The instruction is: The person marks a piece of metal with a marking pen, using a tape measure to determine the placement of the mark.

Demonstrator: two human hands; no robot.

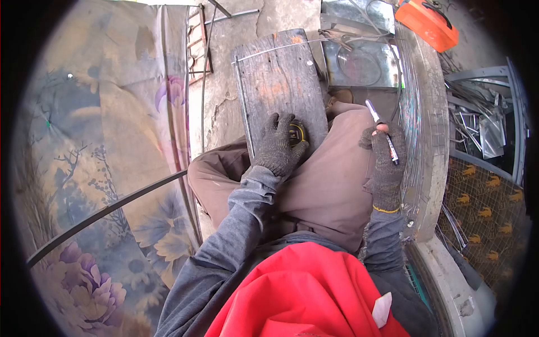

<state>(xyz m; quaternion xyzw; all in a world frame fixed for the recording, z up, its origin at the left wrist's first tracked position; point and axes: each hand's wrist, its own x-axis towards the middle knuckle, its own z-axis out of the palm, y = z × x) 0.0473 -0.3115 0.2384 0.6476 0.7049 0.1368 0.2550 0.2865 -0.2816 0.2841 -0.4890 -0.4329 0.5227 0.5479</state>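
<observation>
My left hand [279,147], in a dark knitted glove, is closed round a black and yellow tape measure [297,133] on a worn wooden board [281,73]. Part of the tape measure is hidden under the fingers. My right hand [387,147], gloved too with a bare thumb tip showing, grips a white and black marker pen [373,110] above my right thigh. A thin metal rod [241,95] runs along the board's left edge, and another thin strip crosses its far end.
Sheet-metal pieces [359,64] with cables lie beyond the board. An orange case [428,23] stands at the far right. Bundled thin wires or rods [414,112] run beside my right arm, near metal scraps [483,132]. Floral cloth [129,112] covers the left side, crossed by a dark bar [106,210].
</observation>
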